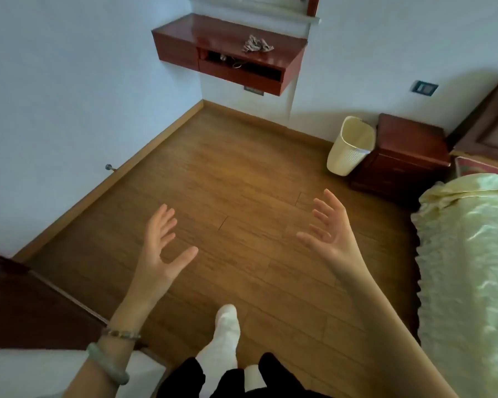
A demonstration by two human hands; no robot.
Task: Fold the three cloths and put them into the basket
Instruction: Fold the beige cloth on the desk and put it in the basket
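While the left grip [158,248] and right grip [331,234] spread empty, the basket [351,147] stands well beyond them.

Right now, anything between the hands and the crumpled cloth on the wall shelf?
Nothing visible: left hand and right hand are open and hold nothing; only wood floor lies between them and the cloth on the shelf.

Two hands are counted, left hand [158,248] and right hand [331,234]; one basket [350,150], one cloth [256,44], one nightstand [406,156], two bracelets [107,364].
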